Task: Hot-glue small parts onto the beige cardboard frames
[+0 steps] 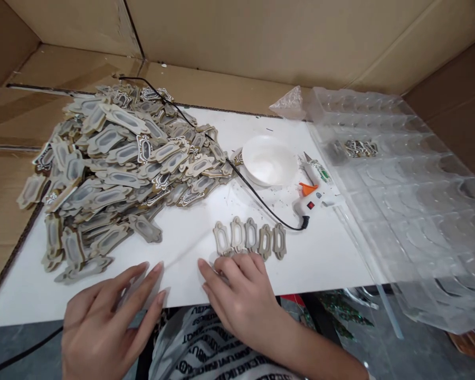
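My left hand (111, 322) is over the front edge of the white table, its fingers spread and nothing visibly gripped. My right hand (241, 298) rests lower right of centre, fingers stretched forward and thumb apart. Its fingertips reach the lower ends of a short row of small ornate frame-shaped plates (250, 235), which lie side by side, grey-beige backs up. A large heap of the same plates (114, 179) covers the left of the table, past my left hand. A few in it show brown faces with white scrollwork.
Behind the row stand a white bowl (267, 161) and a white glue gun (312, 200) with an orange trigger; its black cable (257, 198) crosses the heap. Clear compartment trays (411, 211) fill the right, one holding patterned pieces (360, 149). Cardboard walls (237, 42) enclose the back.
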A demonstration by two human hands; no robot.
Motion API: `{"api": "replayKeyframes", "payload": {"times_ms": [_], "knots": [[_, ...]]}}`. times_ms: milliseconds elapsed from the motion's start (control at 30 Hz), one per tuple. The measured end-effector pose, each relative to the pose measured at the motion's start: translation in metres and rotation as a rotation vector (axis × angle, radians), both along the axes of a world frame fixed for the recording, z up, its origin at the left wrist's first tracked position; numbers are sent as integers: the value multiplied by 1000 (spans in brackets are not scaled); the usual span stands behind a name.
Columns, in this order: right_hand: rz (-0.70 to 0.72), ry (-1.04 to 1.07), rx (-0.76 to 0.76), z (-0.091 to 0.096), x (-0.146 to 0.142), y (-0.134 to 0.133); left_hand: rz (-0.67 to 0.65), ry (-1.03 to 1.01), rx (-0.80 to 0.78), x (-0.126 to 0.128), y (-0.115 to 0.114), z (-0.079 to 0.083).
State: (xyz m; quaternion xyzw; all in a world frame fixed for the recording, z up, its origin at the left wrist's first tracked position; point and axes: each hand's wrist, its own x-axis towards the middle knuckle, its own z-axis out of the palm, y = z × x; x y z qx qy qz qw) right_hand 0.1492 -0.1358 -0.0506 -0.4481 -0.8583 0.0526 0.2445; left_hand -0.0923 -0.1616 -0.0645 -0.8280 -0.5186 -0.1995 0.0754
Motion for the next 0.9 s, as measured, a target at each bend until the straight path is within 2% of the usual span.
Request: {"api": "replayKeyframes", "payload": {"times_ms": [133,300,467,533,667,767,900], "knots": [[-36,17,7,0,13,-11,31,8,-15,-8,-6,-3],[-6,31,24,-1,29,-19,-24,-40,3,-6,-9,-1],[-25,-11,72,-6,38,-24,-23,-44,5,-9,-15,-1],[-10,14,120,-8,38,-26,-63,-14,1,-16,-18,-5],[38,97,168,-8,35,-28,-251,76,66,-32,-23,-14],[43,135,173,-7,31,-26,-332,86,78,-33,-24,-13],[31,135,159,-6,28,-24,-256,50,50,-25,-24,-9]]}}
